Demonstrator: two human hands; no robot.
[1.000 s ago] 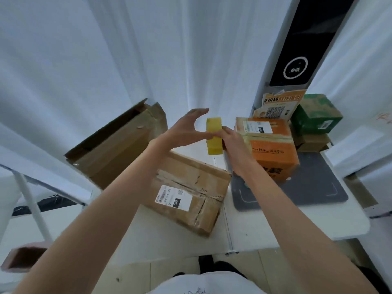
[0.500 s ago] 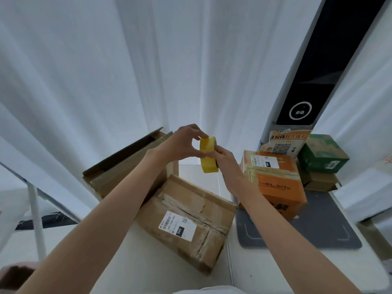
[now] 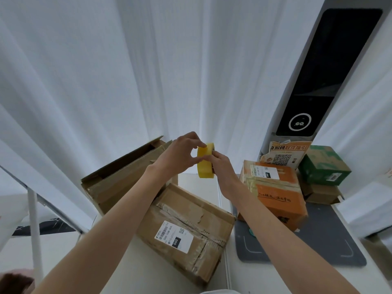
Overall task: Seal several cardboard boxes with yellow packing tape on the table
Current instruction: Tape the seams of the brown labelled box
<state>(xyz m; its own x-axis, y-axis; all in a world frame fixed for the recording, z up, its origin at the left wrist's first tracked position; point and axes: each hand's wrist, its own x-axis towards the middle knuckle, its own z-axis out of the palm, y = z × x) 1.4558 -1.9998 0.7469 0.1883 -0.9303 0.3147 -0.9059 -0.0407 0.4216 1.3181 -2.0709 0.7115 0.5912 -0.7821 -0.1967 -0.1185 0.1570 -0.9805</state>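
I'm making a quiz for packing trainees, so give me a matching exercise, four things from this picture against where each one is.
Things:
1. yellow tape roll
2. orange box
3. green box
4. labelled brown box

Places:
A. on the grey mat
B. held in both hands above the table
C. under the left forearm
D. stacked on another brown box at far right

Pairs: 1-B, 2-A, 3-D, 4-C

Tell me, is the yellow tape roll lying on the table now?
No, both hands, left and right, hold the tape roll in the air above the boxes.
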